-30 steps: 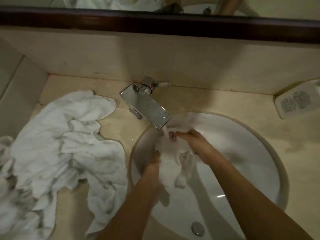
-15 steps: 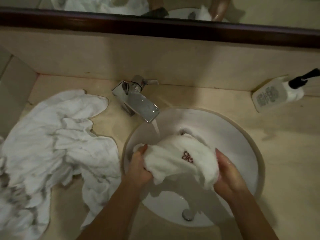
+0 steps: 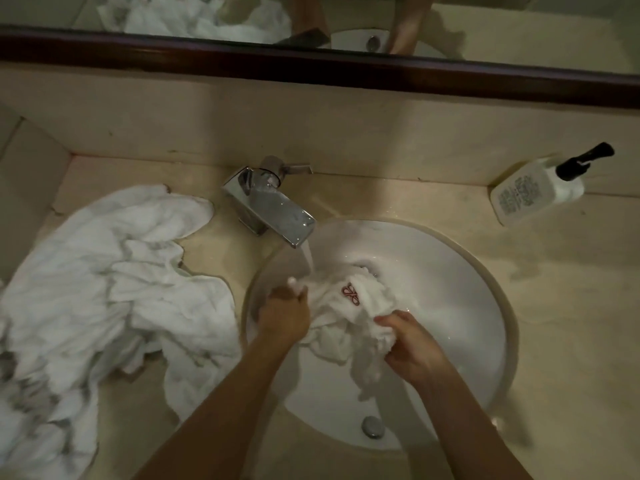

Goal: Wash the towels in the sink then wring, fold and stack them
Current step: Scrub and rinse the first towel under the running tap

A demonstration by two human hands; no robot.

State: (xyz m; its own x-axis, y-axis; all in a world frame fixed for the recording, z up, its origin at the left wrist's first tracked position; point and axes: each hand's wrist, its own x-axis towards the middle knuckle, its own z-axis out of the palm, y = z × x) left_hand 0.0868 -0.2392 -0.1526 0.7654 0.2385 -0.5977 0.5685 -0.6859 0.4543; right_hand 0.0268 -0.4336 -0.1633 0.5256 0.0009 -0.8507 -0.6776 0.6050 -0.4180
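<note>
A small white towel (image 3: 346, 306) with a red embroidered mark lies bunched in the round white sink (image 3: 460, 296), just under the running water. My left hand (image 3: 285, 311) grips its left end close to the stream. My right hand (image 3: 412, 344) grips the right end lower in the basin, with wet cloth hanging below it. A heap of crumpled white towels (image 3: 104, 289) covers the counter to the left of the sink.
The chrome tap (image 3: 270, 206) stands at the sink's back left with water pouring from its spout. A white pump bottle (image 3: 540, 188) sits at the back right of the beige counter (image 3: 571, 323). A dark-framed mirror (image 3: 311, 69) runs along the wall above.
The towel was spread between both hands half a second ago; now it is bunched tighter, my left hand has risen towards the water and my right hand has closed in.
</note>
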